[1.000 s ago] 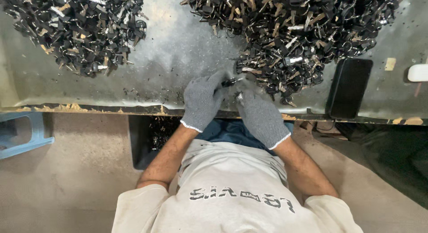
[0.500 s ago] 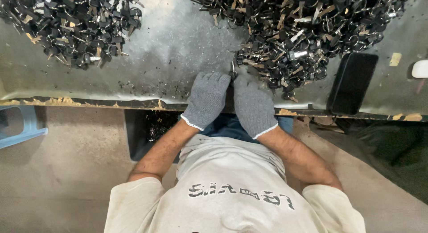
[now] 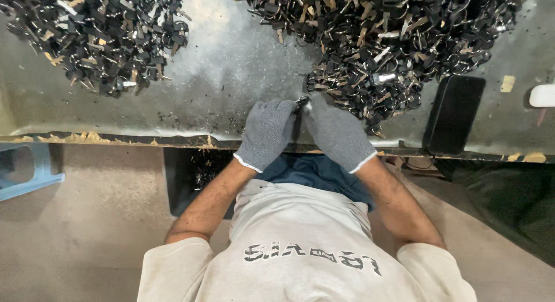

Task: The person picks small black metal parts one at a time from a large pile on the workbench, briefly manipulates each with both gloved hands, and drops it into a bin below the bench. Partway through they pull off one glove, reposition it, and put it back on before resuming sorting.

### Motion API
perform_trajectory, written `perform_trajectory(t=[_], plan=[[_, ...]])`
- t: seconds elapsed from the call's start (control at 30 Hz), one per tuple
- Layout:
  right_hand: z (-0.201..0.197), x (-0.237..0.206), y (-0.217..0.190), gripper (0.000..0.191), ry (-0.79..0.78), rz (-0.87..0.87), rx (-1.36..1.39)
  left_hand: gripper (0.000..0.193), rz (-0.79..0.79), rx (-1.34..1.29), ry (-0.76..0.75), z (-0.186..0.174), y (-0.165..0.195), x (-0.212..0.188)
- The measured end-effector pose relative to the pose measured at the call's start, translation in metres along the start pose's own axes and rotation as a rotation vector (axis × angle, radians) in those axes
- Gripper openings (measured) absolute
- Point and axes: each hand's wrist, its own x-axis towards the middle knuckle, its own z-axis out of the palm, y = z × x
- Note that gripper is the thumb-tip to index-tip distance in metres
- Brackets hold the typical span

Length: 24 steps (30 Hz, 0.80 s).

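Observation:
My left hand and my right hand, both in grey knit gloves, meet at the near edge of a worn metal table. Their fingertips pinch a small metal key between them. The key sits just at the near fringe of a large heap of black-headed keys and rings, which lies closest to my right hand. A second heap of the same keys spreads over the far left of the table, well away from both hands.
A black phone lies flat at the table's front right, with a white object at the right edge. A dark bin sits under the table by my left arm. A light blue stool stands at the left.
Both hands stay together at the table edge. My right hand has drawn slightly nearer the left, and the view has shifted a little.

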Motion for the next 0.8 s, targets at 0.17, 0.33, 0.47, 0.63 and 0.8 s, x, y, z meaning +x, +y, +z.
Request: perform_trajectory(t=[0.17, 0.33, 0.47, 0.63, 0.8], plan=[[0.008, -0.005, -0.013, 0.034, 0.321, -0.107, -0.251, 0.048, 0.014, -0.036, 0.055, -0.003, 0.001, -0.001], [0.005, 0.004, -0.012, 0.029, 0.069, -0.059, -0.086, 0.041, 0.032, -0.020, 0.106, 0.001, 0.003, -0.003], [-0.001, 0.011, 0.000, 0.038, 0.171, -0.101, 0.269, 0.035, -0.093, -0.034, 0.147, -0.004, 0.005, -0.005], [0.010, -0.010, -0.006, 0.034, 0.201, -0.073, -0.106, 0.013, -0.044, 0.092, 0.167, -0.007, 0.010, -0.009], [0.014, -0.011, -0.008, 0.023, 0.314, -0.265, -0.287, 0.013, -0.025, 0.051, 0.185, 0.000, 0.001, -0.005]])
